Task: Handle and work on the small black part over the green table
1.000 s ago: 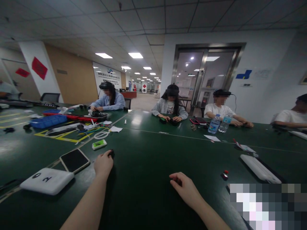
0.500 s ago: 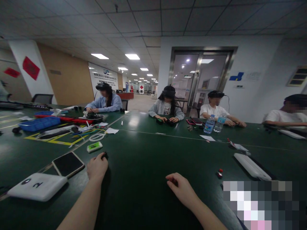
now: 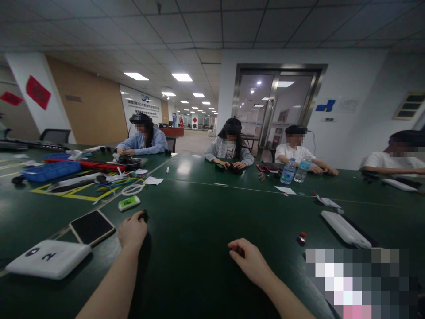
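My left hand [image 3: 133,231] rests on the green tabletop [image 3: 186,248]. Its fingers are closed on a small black object [image 3: 144,215], whose kind I cannot make out and which the fingers partly cover. Just left of that hand lie a phone [image 3: 93,227] with a dark screen and a small white-and-green device [image 3: 129,203]. My right hand [image 3: 247,259] lies on the table, loosely curled, with a gap between thumb and forefinger and nothing visible in it. To its right stands a small red-and-silver item [image 3: 301,239].
A white box marked 2 [image 3: 66,261] sits at front left. Beyond it are a blue tray [image 3: 53,171], a coiled white cable [image 3: 132,189] and loose wires. Two water bottles [image 3: 288,172] and a long white device [image 3: 345,228] are on the right. Several people sit across the table.
The whole view has shifted slightly, so everything appears a little further left. Both hands keep the same pose, and the left one still holds the small black object.
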`<control>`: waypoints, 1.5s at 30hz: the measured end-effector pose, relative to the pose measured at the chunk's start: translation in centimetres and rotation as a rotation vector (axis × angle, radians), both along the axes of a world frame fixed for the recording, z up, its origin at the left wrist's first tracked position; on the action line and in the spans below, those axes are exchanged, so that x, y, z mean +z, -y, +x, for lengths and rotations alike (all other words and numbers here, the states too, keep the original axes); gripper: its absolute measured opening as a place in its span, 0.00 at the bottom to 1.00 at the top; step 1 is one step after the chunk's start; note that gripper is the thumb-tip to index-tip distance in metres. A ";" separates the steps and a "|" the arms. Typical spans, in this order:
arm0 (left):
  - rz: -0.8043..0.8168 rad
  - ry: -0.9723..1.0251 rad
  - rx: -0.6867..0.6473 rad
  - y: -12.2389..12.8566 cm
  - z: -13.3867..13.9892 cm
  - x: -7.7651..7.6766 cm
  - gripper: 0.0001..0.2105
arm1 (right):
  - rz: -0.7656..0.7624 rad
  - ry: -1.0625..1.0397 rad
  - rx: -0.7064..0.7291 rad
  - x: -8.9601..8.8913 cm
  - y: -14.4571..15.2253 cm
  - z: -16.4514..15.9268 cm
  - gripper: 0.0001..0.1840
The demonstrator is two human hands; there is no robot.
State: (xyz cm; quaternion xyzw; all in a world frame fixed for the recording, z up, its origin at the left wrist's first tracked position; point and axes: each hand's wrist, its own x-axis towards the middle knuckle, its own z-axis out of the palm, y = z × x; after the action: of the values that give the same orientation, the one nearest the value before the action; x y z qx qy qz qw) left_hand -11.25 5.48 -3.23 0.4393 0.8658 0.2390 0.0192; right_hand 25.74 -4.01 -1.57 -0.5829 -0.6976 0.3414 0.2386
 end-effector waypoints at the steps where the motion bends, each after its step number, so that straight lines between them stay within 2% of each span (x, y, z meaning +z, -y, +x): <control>1: 0.000 0.002 0.001 0.0 0.0 0.0 0.20 | -0.002 0.004 -0.002 0.0 0.0 0.0 0.13; 14: 0.021 0.026 0.000 0.2 0.3 0.1 0.20 | 0.010 0.006 0.008 0.0 -0.1 -0.1 0.12; 24: 0.012 0.067 0.015 0.5 0.7 0.8 0.20 | 0.013 0.000 0.000 0.2 0.1 -0.2 0.12; 36: -0.006 0.041 0.025 0.5 0.7 0.9 0.18 | 0.009 0.009 -0.001 0.2 0.1 -0.2 0.12; 45: 0.019 0.016 0.058 -0.1 0.6 0.5 0.24 | 0.032 -0.014 0.003 -0.2 0.0 -0.1 0.12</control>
State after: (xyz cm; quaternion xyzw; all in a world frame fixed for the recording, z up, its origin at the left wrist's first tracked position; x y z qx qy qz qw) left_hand -10.69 5.53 -2.72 0.4124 0.8755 0.2514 0.0151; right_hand 25.67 -3.96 -1.72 -0.5755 -0.7022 0.3345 0.2525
